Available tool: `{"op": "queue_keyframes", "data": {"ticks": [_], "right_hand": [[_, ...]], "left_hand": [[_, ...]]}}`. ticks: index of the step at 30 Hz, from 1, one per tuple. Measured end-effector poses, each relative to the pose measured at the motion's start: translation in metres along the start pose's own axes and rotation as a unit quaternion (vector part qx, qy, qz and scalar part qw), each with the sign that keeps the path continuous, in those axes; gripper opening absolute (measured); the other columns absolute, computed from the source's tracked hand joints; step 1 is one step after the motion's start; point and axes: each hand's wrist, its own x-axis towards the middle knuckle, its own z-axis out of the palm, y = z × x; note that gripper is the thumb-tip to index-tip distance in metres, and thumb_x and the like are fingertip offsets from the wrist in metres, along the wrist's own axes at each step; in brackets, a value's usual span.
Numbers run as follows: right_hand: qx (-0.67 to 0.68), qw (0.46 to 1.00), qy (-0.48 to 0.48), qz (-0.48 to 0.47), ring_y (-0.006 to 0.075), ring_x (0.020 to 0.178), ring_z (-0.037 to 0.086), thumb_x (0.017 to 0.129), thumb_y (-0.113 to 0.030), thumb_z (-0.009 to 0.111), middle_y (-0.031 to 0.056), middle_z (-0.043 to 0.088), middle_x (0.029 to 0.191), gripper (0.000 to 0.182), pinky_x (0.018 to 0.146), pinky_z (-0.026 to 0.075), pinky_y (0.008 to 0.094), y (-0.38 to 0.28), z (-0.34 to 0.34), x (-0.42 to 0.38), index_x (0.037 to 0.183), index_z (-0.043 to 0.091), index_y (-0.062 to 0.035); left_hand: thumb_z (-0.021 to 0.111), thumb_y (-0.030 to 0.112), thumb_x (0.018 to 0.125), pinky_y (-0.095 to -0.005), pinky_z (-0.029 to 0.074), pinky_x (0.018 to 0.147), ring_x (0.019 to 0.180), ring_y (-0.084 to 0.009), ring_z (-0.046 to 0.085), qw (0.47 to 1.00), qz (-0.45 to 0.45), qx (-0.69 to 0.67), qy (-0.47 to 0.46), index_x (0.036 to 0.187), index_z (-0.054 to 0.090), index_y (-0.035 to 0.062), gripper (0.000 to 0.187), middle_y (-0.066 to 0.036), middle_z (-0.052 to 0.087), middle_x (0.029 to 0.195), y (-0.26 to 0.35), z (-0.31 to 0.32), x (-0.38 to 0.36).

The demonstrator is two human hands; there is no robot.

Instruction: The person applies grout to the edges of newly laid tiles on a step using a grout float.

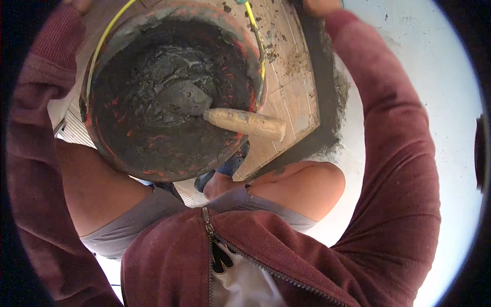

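Only a sliver of my left hand (81, 4) shows at the top left edge, left of the bucket; its fingers are out of frame. My right hand (321, 6) is cut off by the top edge, near a strip of wet grey mortar (326, 77), and its fingers are hidden too. Between my arms stands a round bucket (91, 125) with dark wet mortar (169, 148) inside and orange showing through the smears. A trowel rests in it, its blade (184, 98) coated in mortar and its wooden handle (248, 123) sticking out over the right rim.
Wood-look floor tiles (286, 97) with mortar crumbs lie right of the bucket. The mortar strip runs along their edge, beside a pale surface (409, 61). A yellow bucket handle (105, 43) arcs past the rim. My bent knees (319, 181) are close below.
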Motion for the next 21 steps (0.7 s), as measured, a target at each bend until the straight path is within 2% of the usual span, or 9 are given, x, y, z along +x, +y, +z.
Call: {"op": "queue_keyframes", "data": {"ticks": [1,5,8,9,11,15,18,19,21], "right_hand": [[-0.012,1.000,-0.004,-0.017,0.0242,0.083,0.049,0.072,-0.019,0.049,0.0081,0.057,0.076,0.017,0.075,0.037,0.0348,-0.005,-0.008,0.009,0.066,0.059,-0.0074],[-0.032,0.997,-0.058,-0.050,0.0250,0.082,0.049,0.073,-0.019,0.049,0.0087,0.058,0.077,0.018,0.074,0.037,0.0359,-0.014,0.002,0.001,0.068,0.061,-0.0070],[-0.027,0.992,-0.087,-0.091,0.0256,0.081,0.049,0.074,-0.019,0.048,0.0091,0.058,0.078,0.018,0.073,0.036,0.0368,-0.016,0.032,-0.055,0.069,0.062,-0.0068],[-0.016,0.989,-0.103,-0.108,0.0234,0.086,0.049,0.076,-0.020,0.045,0.0073,0.057,0.080,0.020,0.078,0.036,0.0349,-0.016,0.045,-0.080,0.071,0.060,-0.0070],[-0.022,0.980,-0.150,-0.128,0.0229,0.090,0.046,0.079,-0.021,0.041,0.0062,0.056,0.085,0.023,0.079,0.034,0.0364,-0.025,0.055,-0.132,0.079,0.060,-0.0084],[-0.026,0.926,-0.328,-0.183,0.0194,0.095,0.042,0.078,-0.023,0.039,0.0030,0.055,0.089,0.024,0.081,0.031,0.0323,-0.037,0.060,-0.197,0.090,0.059,-0.0173],[-0.048,0.927,-0.317,-0.196,0.0184,0.094,0.042,0.078,-0.023,0.040,0.0020,0.054,0.088,0.025,0.080,0.031,0.0315,-0.032,0.055,-0.186,0.092,0.059,-0.0185],[0.008,0.973,-0.139,-0.187,0.0216,0.087,0.045,0.073,-0.023,0.045,0.0042,0.055,0.075,0.018,0.074,0.035,0.0336,-0.023,0.076,-0.184,0.068,0.060,-0.0141],[0.043,0.994,0.001,-0.104,0.0248,0.088,0.048,0.073,-0.025,0.045,0.0069,0.056,0.079,0.019,0.073,0.037,0.0374,-0.011,0.097,-0.141,0.075,0.059,-0.0112]], "left_hand": [[0.037,0.043,0.083,-0.0364,0.013,0.102,0.123,-0.0258,0.018,0.999,0.018,-0.038,0.023,0.124,0.030,0.0031,0.057,-0.014,0.027,0.130,-0.003,0.001,-0.002],[0.037,0.043,0.083,-0.0356,0.014,0.102,0.122,-0.0268,0.020,0.996,0.029,-0.080,0.002,0.124,0.031,0.0036,0.057,-0.013,0.026,0.131,-0.010,0.001,-0.003],[0.037,0.043,0.083,-0.0353,0.014,0.102,0.123,-0.0264,0.020,0.997,0.018,-0.069,0.018,0.124,0.031,0.0038,0.057,-0.013,0.026,0.131,-0.005,0.005,-0.002],[0.037,0.044,0.083,-0.0352,0.014,0.102,0.123,-0.0263,0.019,0.997,0.015,-0.066,0.021,0.124,0.031,0.0038,0.057,-0.013,0.026,0.131,-0.004,0.007,-0.002],[0.037,0.044,0.083,-0.0350,0.014,0.102,0.123,-0.0260,0.019,0.998,0.011,-0.058,0.025,0.125,0.031,0.0039,0.057,-0.013,0.025,0.131,-0.006,0.009,-0.002],[0.036,0.044,0.084,-0.0346,0.014,0.102,0.123,-0.0254,0.019,0.999,0.001,-0.045,0.022,0.125,0.030,0.0041,0.058,-0.013,0.025,0.132,0.001,0.005,-0.004],[0.036,0.044,0.084,-0.0344,0.014,0.102,0.123,-0.0250,0.018,0.999,-0.006,-0.034,0.024,0.125,0.030,0.0043,0.058,-0.013,0.025,0.132,0.002,0.002,-0.005],[0.036,0.044,0.084,-0.0343,0.014,0.102,0.124,-0.0249,0.018,0.999,-0.006,-0.034,0.024,0.125,0.030,0.0043,0.058,-0.013,0.025,0.132,0.002,0.000,-0.006],[0.036,0.044,0.084,-0.0341,0.014,0.102,0.124,-0.0246,0.018,0.999,-0.008,-0.040,0.026,0.125,0.030,0.0044,0.058,-0.012,0.024,0.132,0.005,-0.001,-0.007]]}}
